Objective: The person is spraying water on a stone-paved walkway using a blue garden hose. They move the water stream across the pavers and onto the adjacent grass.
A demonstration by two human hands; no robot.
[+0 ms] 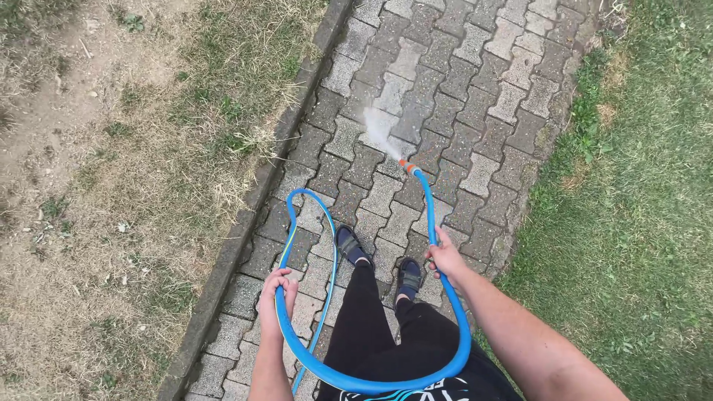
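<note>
Both hands grip the blue hose (386, 382): left hand (276, 291) closed on its loop, right hand (445, 258) clamped nearer the nozzle (406, 166). Beyond the feet, the orange nozzle sprays water (380, 128) onto the paving (460, 82), grass (639, 186) alongside.
</note>
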